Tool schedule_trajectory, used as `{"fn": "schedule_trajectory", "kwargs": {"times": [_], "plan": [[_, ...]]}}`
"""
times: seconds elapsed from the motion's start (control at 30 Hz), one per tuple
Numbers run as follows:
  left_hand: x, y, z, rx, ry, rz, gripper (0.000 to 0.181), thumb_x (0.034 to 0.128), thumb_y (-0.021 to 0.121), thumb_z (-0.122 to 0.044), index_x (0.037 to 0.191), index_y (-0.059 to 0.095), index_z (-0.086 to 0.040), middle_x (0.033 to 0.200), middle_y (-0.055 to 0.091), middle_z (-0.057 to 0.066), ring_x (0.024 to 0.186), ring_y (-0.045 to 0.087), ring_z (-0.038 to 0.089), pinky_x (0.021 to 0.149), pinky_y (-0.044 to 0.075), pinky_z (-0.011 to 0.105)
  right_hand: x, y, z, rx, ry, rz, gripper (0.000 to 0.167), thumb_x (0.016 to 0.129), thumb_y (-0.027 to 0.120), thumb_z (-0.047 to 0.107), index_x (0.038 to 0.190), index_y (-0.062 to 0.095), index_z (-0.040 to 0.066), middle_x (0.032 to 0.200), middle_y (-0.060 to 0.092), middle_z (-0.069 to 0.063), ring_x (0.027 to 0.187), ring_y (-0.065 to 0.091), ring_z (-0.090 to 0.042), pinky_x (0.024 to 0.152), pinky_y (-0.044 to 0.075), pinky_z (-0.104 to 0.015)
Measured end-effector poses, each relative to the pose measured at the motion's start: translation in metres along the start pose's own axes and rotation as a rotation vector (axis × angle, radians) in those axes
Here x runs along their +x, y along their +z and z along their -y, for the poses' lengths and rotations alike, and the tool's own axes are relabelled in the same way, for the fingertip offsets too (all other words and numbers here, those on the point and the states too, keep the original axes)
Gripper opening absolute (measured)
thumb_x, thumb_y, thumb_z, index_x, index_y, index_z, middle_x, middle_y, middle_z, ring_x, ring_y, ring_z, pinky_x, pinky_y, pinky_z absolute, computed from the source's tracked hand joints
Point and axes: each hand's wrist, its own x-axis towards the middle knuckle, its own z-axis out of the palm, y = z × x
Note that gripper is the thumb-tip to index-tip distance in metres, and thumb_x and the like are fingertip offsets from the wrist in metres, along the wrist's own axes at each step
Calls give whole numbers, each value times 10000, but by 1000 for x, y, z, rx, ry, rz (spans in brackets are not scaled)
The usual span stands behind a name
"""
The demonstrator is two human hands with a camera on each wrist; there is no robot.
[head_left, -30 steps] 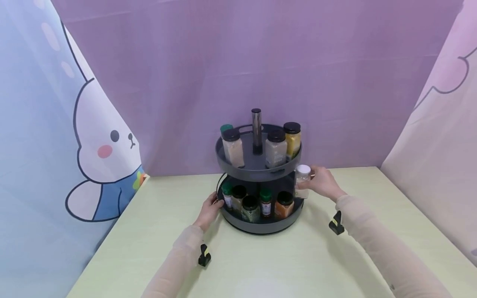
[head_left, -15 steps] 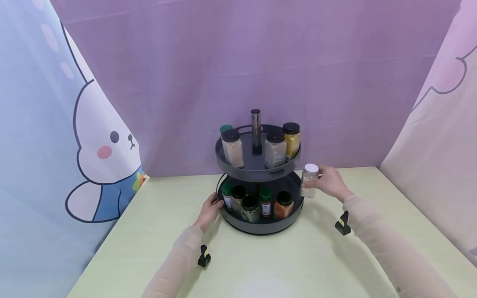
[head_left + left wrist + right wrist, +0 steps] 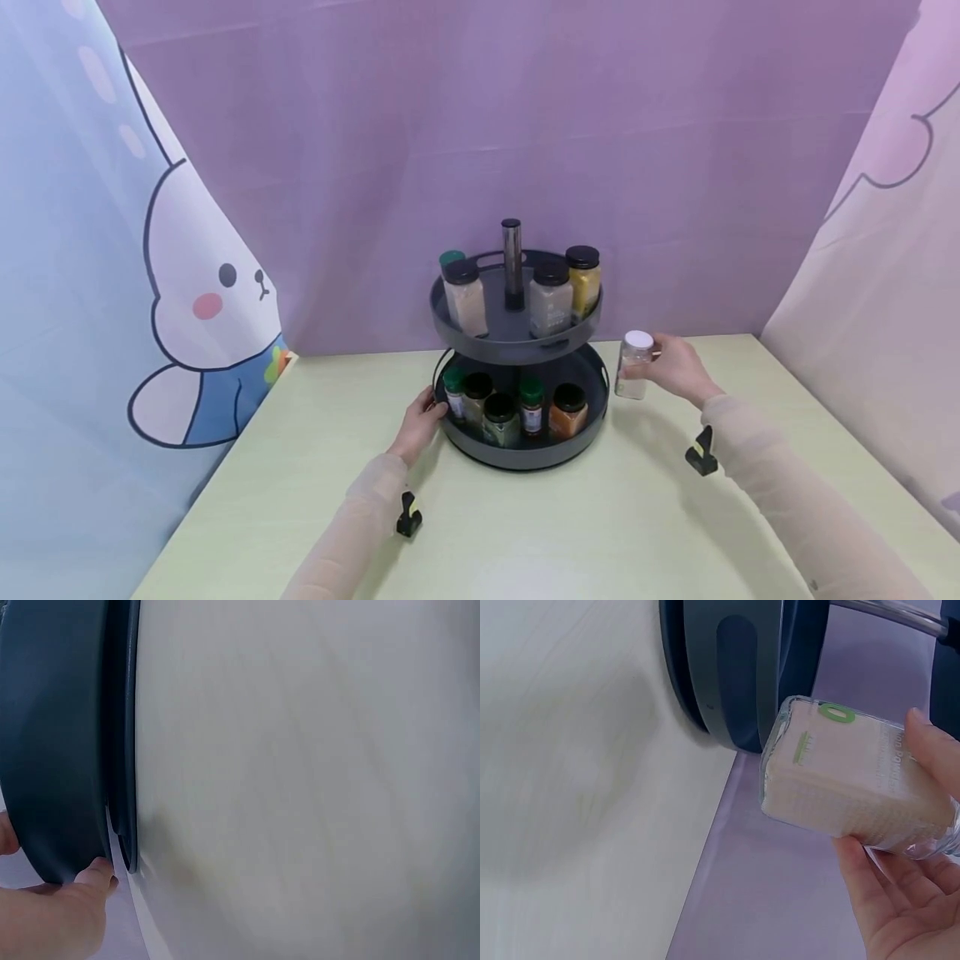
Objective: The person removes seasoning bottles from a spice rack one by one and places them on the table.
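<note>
My right hand (image 3: pixel 678 367) holds a clear square spice jar (image 3: pixel 632 386) with a white lid between thumb and fingers, just right of a dark two-tier turntable rack (image 3: pixel 525 458). Pale powder fills that jar in the right wrist view, where its base points toward the lower tray's slotted wall; the two look close, but whether they touch I cannot tell. On the rack's left side, my left hand (image 3: pixel 416 425) grips the lower tray's wall. The left wrist view has the thumb (image 3: pixel 94 877) at the wall's lower edge and a fingertip on its other side.
Several jars stand in the lower tray, among them an orange one (image 3: pixel 567 412) and a green-capped one (image 3: pixel 532 408). The upper tray (image 3: pixel 517 352) carries black-lidded jars, including a yellow one (image 3: pixel 583 283), around a metal post (image 3: pixel 512 262). Behind the table hangs a purple curtain (image 3: pixel 375 208).
My right hand has moved the white-lidded jar rightward, out from over the lower tray's right edge to beside the rack. My left hand keeps its hold on the tray.
</note>
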Motion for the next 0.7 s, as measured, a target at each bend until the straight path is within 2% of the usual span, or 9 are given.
{"fn": "schedule_trajectory", "kwargs": {"times": [0.43, 0.7], "plan": [[2, 0, 3, -1, -17, -23, 550, 936, 444, -72, 1414, 216, 77, 1426, 300, 279, 1327, 293, 384, 1100, 286, 455, -1, -9, -13, -40, -12, -11, 687, 710, 771, 337, 1204, 504, -60, 1104, 593, -285, 994, 574, -404, 764, 507, -449], [0, 0, 1, 5, -19, -8, 549, 944, 432, -77, 1417, 200, 77, 1434, 279, 284, 1333, 275, 391, 1104, 271, 461, -4, -12, -22, -63, -7, -22, 680, 706, 772, 367, 1173, 518, -57, 1098, 594, -282, 984, 574, -400, 754, 502, -448]]}}
